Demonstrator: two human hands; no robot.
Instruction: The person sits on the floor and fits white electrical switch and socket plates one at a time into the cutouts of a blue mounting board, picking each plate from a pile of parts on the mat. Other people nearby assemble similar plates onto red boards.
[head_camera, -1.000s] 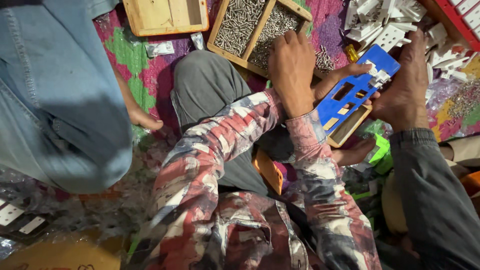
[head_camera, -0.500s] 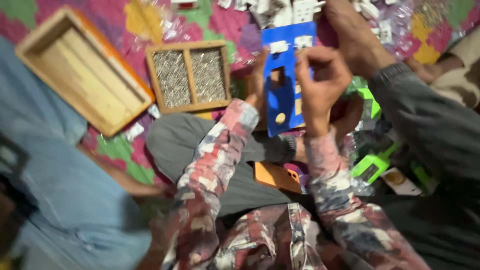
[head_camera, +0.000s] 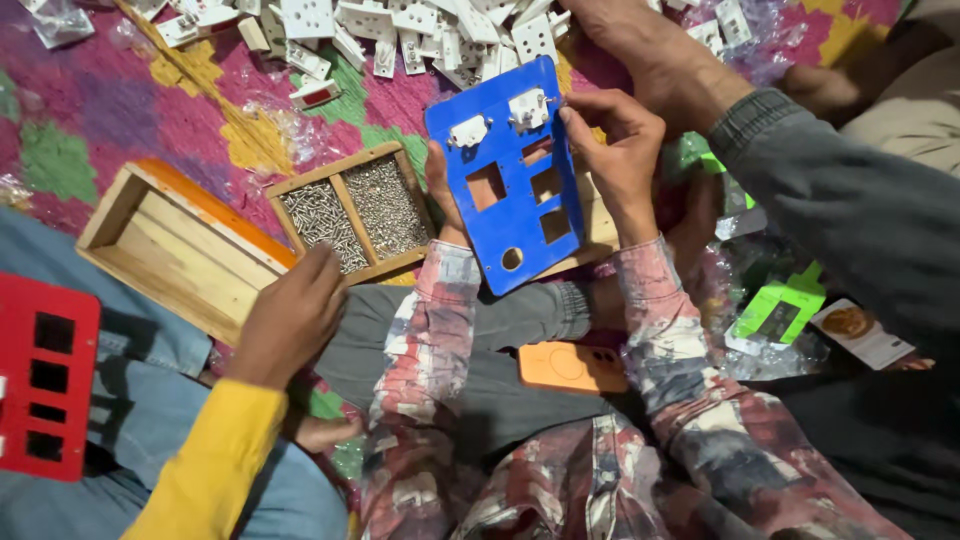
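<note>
The left hand (head_camera: 441, 190) is closing its grip on the left edge of the blue plate (head_camera: 507, 180), while the right hand (head_camera: 618, 150) is pinching a white socket (head_camera: 529, 107) at its top. Left of the grips, a wooden tray (head_camera: 352, 212) is holding screws in two compartments.

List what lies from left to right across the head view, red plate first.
Red plate → open wooden box → a co-worker's hand → wooden tray of screws → left hand → blue plate → right hand → green packet.
</note>
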